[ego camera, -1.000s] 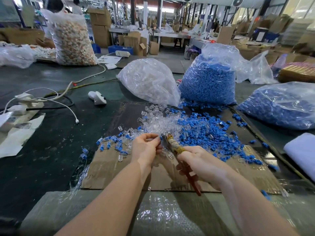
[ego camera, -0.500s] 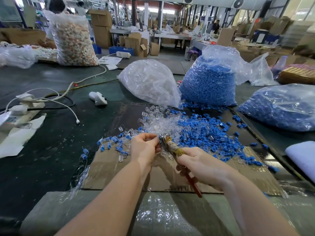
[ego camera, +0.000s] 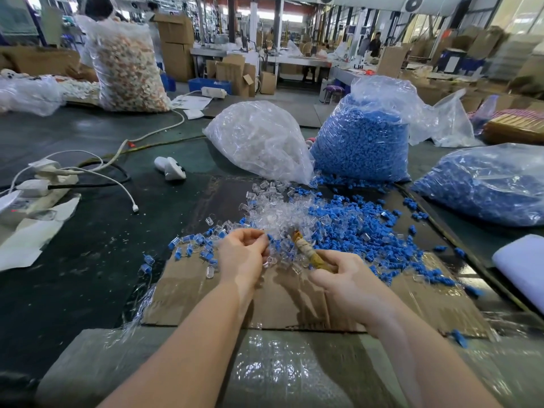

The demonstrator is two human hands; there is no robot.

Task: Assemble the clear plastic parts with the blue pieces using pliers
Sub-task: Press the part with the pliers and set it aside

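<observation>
Dark green tabletop carries our flattened brown cardboard sheet, strewn with small blue plastic pieces and clear plastic parts. Our left hand pinches a small part, too blurred to identify; our right hand grips tape-wrapped pliers.

bright daylight, wide-angle edge bending, hands blurred

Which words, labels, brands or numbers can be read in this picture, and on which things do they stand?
None can be read.
Papers on the far table: print too small and blurred to read.
Cardboard boxes behind: no legible marking.
Tape-wrapped pliers in the right hand: no visible brand.
Bags of blue pieces and clear parts: no label visible.
</observation>
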